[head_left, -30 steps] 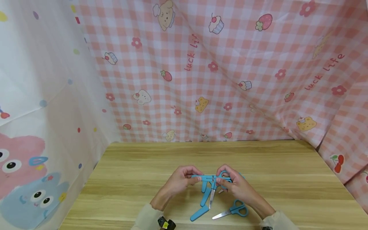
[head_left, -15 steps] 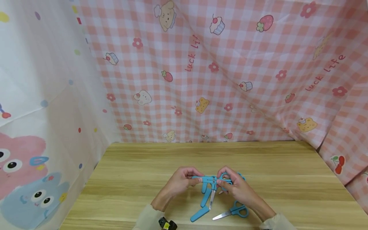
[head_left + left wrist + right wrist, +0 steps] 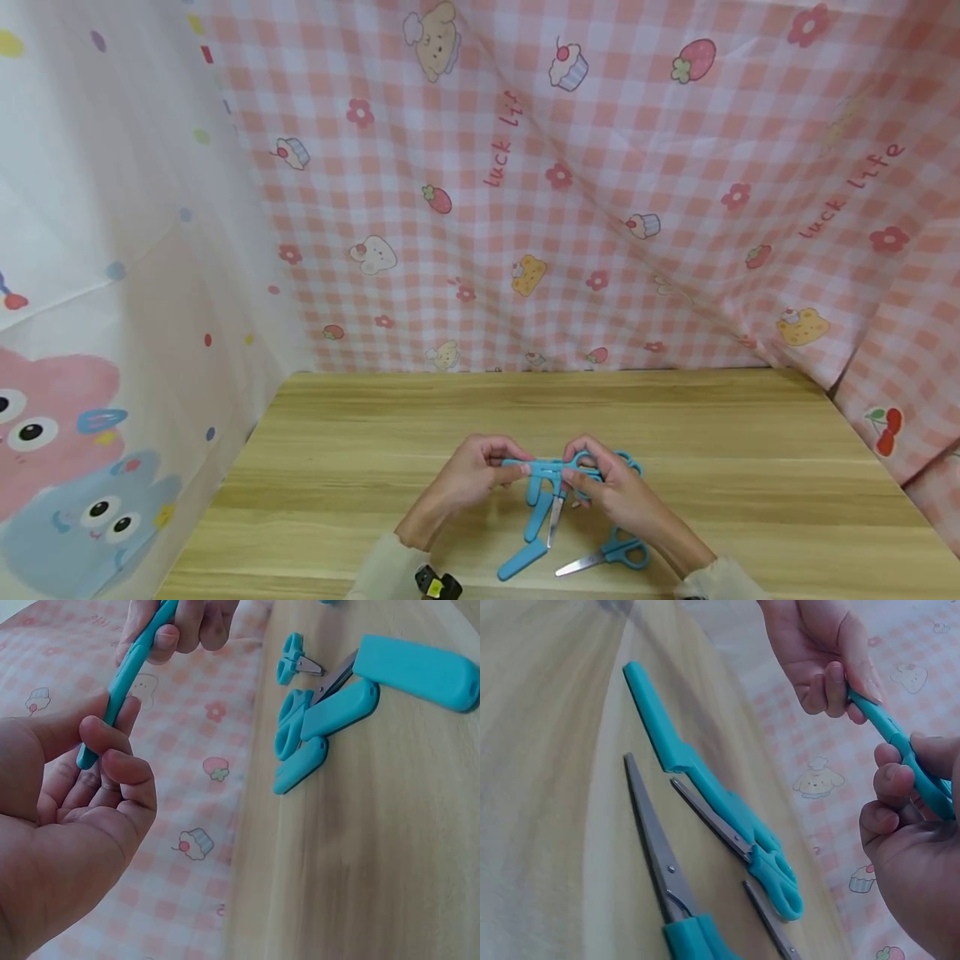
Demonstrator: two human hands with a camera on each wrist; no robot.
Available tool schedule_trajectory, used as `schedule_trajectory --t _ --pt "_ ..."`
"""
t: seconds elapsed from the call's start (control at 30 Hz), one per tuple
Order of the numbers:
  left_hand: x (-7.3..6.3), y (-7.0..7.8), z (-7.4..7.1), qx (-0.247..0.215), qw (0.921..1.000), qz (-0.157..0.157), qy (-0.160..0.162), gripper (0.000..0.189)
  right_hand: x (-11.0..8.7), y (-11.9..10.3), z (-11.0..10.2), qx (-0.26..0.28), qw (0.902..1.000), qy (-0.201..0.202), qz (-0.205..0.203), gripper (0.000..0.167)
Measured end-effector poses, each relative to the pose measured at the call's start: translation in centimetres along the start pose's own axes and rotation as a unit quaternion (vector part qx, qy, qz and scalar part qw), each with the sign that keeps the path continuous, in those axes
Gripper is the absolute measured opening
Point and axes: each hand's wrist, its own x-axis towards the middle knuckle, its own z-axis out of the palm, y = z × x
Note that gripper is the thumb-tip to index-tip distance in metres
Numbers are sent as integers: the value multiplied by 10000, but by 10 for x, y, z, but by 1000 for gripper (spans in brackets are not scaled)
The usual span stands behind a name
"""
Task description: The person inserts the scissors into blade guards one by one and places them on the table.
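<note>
Above the table, my left hand (image 3: pixel 476 468) pinches the far end of a blue scissor sheath (image 3: pixel 126 690) between thumb and fingers. My right hand (image 3: pixel 611 483) grips the blue handles (image 3: pixel 930 787) of a pair of scissors, whose blades are hidden inside that sheath. Sheath and handles form one line, with handle and sheath meeting close to the right fingertips. Below the hands lie another pair of scissors (image 3: pixel 555 521), blades toward me, and several loose blue sheaths, among them a middle one (image 3: pixel 537 518) and a front one (image 3: pixel 522 560).
Bare-bladed scissors (image 3: pixel 621 548) lie near the front, below my right wrist. Behind the right hand are more blue scissor handles (image 3: pixel 630 461). The wooden table (image 3: pixel 360 433) meets a pink checked cloth (image 3: pixel 480 325) at the back and a white cloth at the left.
The right hand has shifted slightly left, and the gap between the scissor handles and the sheath has narrowed. The left hand keeps its hold; the loose scissors and sheaths lie as before.
</note>
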Motion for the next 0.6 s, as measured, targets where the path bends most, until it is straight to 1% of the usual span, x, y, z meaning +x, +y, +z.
schedule_trajectory --t 0.2,0.27,0.33,0.5,0.6 --pt "2 2 -1 -10 9999 -97 100 10 4 -4 -4 -243 9993 98 279 32" --pt "3 2 -1 -26 9999 -117 123 10 5 -6 -6 -296 9988 93 366 31" --pt "4 2 0 -29 9998 -123 143 11 6 -7 -7 -230 9988 53 420 30" --pt "7 3 1 8 9997 -125 197 12 8 -7 -9 -47 9994 -30 338 26" --pt "9 4 1 33 9995 -189 248 12 8 -7 -10 -76 9995 43 304 24"
